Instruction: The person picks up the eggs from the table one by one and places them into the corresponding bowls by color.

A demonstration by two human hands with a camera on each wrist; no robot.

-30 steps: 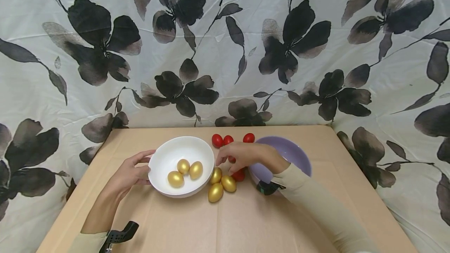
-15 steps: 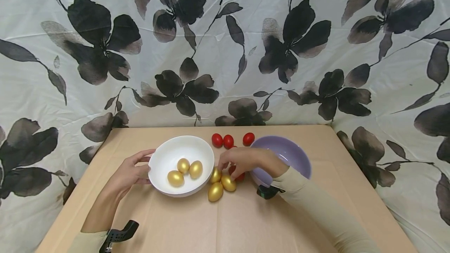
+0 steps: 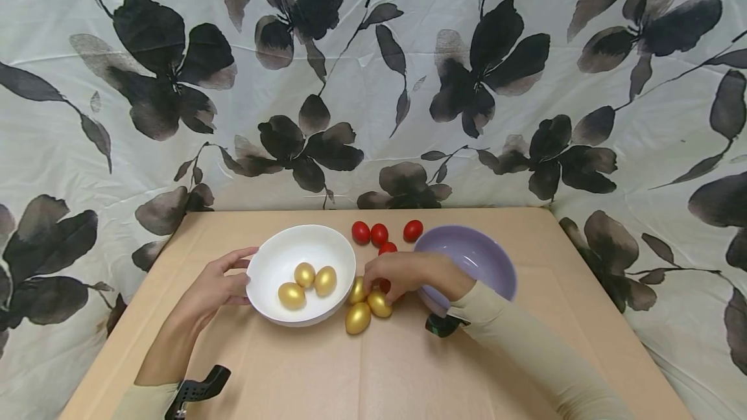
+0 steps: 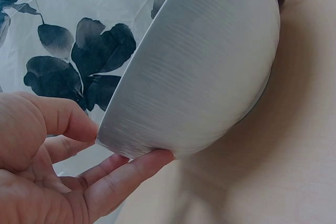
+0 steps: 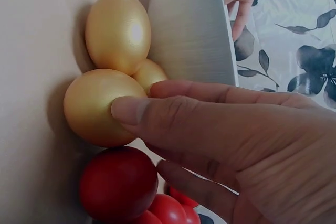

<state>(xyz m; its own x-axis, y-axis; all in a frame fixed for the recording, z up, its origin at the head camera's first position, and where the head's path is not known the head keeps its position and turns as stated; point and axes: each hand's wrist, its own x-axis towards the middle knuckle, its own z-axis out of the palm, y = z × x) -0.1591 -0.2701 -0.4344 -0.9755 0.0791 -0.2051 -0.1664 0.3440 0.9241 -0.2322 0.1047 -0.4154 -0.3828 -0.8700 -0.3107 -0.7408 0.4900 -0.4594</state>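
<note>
My left hand (image 3: 218, 287) holds the left side of a white bowl (image 3: 262, 277), fingertips at its rim and outer wall in the left wrist view. Inside the bowl lie three golden eggs (image 3: 292, 297). Just right of it, my right hand (image 3: 399, 273) has its thumb and forefinger around a golden egg (image 5: 94, 108) on the table. Two other golden eggs sit close by, one (image 5: 118, 32) plainly visible and one (image 5: 149, 74) partly behind the fingers. A red egg (image 5: 118, 184) lies right beside the pinched one, mostly covered by the hand in the head view.
A purple bowl (image 3: 487, 258) stands at the right, partly under my right forearm. Several red eggs (image 3: 379, 234) lie at the back between the bowls. The wooden table (image 3: 327, 374) meets a floral cloth (image 3: 397, 141) behind it.
My right hand has come down and toward the near side, its thumb now on a golden egg. A red egg behind the hand has come into view. The left hand stays at the bowl.
</note>
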